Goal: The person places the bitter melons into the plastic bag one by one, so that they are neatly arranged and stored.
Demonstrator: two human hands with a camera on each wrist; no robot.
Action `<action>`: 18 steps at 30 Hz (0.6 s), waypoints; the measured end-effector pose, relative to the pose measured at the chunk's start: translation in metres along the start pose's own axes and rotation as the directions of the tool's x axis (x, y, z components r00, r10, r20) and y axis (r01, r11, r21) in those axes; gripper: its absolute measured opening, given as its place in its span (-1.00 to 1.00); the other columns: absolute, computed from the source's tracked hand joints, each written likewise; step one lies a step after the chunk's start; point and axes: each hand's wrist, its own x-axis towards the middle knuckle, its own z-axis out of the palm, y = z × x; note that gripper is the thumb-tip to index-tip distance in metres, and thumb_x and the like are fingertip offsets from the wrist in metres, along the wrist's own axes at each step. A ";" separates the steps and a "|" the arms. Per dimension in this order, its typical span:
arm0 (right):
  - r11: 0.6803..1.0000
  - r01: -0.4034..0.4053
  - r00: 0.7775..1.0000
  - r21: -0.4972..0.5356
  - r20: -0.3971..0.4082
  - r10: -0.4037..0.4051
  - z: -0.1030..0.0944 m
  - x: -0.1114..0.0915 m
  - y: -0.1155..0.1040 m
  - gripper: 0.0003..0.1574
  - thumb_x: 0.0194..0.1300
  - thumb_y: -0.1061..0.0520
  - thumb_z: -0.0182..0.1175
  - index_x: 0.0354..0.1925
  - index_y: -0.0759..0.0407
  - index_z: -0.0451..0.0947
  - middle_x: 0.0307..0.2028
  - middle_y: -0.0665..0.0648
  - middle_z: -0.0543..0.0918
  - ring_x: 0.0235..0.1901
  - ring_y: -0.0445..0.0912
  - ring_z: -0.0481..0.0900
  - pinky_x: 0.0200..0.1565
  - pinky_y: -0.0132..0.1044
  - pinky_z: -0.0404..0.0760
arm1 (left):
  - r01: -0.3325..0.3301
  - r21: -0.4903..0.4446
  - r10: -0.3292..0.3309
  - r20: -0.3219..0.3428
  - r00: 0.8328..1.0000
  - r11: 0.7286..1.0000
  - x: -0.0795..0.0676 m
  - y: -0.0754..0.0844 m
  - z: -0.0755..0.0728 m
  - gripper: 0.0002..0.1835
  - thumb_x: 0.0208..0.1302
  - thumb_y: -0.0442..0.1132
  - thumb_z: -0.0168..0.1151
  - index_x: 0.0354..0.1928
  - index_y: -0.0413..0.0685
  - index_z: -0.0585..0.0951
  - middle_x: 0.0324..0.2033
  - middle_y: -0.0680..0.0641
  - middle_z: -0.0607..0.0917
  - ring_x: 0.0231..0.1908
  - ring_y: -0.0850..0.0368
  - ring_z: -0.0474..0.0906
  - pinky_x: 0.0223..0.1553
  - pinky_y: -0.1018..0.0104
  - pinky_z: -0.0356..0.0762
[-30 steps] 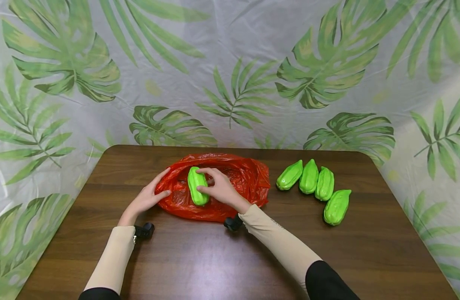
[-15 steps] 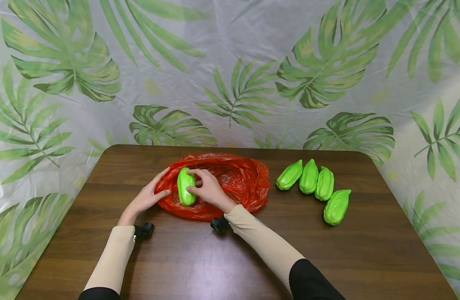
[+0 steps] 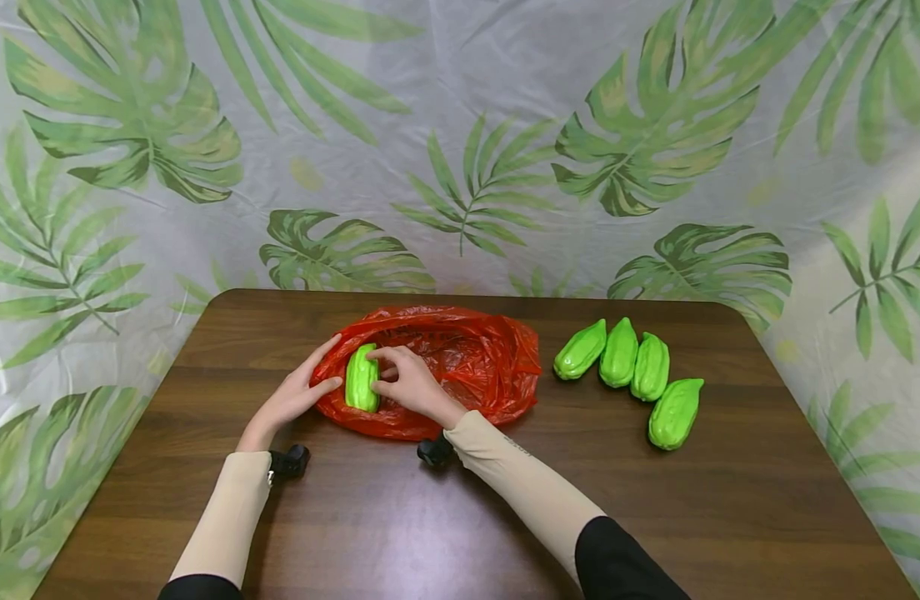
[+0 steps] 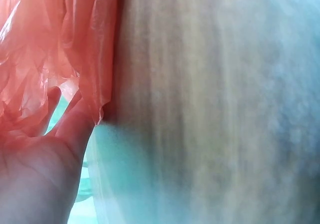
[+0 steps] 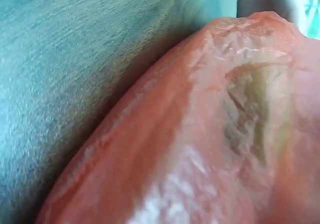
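Note:
A crumpled red plastic bag (image 3: 467, 362) lies open on the brown table. My left hand (image 3: 298, 392) holds its left side, with the thumb reaching over the edge; the left wrist view shows red film around the fingers of the left hand (image 4: 40, 169). Inside the bag's left end, my right hand (image 3: 407, 379) holds a bright green ridged gourd (image 3: 361, 379), thumb and fingers along its right side. In the right wrist view the bag (image 5: 165, 134) covers much of the picture, and a greenish shape shows dimly through it.
Several more green gourds (image 3: 619, 354) lie in a loose row right of the bag on the wooden table (image 3: 400, 517). Behind the table's far edge hangs a leaf-patterned cloth (image 3: 497, 100). A black wrist camera (image 3: 289, 461) sits at the left wrist.
My right hand has carried the green gourd leftward, then lower into the bag's left end, near the left hand. The left hand and the other gourds have stayed in place.

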 end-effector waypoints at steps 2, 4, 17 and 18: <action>1.000 0.003 1.000 -0.010 -0.002 -0.003 -0.003 -0.001 0.000 -0.45 0.22 0.26 0.28 0.20 0.18 0.47 0.11 0.28 0.45 -0.07 0.08 0.61 -0.16 -0.32 0.59 | 0.001 0.000 -0.001 0.000 1.000 1.000 0.000 0.000 0.000 -0.25 0.39 -0.13 0.09 0.52 0.16 -0.01 0.44 -0.27 0.03 0.36 -0.36 -0.02 0.20 -0.38 0.01; 1.000 0.002 1.000 -0.016 -0.005 -0.002 -0.007 -0.003 0.000 -0.45 0.23 0.24 0.28 0.20 0.16 0.47 0.12 0.27 0.46 -0.06 0.06 0.60 -0.16 -0.30 0.59 | 0.001 0.002 -0.001 -0.001 1.000 1.000 0.000 0.001 0.000 -0.25 0.39 -0.13 0.09 0.52 0.16 -0.01 0.44 -0.27 0.03 0.36 -0.36 -0.02 0.21 -0.38 0.01; 1.000 0.007 0.998 0.017 -0.066 -0.006 -0.056 -0.024 0.009 -0.45 0.27 0.23 0.25 0.23 0.12 0.45 0.19 0.22 0.45 -0.02 0.09 0.59 -0.08 -0.11 0.59 | 0.002 0.016 -0.002 -0.010 1.000 1.000 0.000 0.001 0.001 -0.24 0.38 -0.12 0.11 0.52 0.14 0.01 0.43 -0.28 0.05 0.35 -0.36 0.00 0.21 -0.36 0.02; 1.000 0.005 0.997 0.023 -0.073 -0.004 -0.059 -0.027 0.010 -0.45 0.27 0.22 0.25 0.23 0.11 0.45 0.19 0.20 0.45 -0.02 0.07 0.59 -0.08 -0.12 0.59 | 0.004 0.017 -0.003 -0.009 1.000 1.000 0.000 0.001 0.001 -0.24 0.38 -0.12 0.11 0.52 0.15 0.01 0.43 -0.28 0.05 0.35 -0.36 0.01 0.21 -0.36 0.02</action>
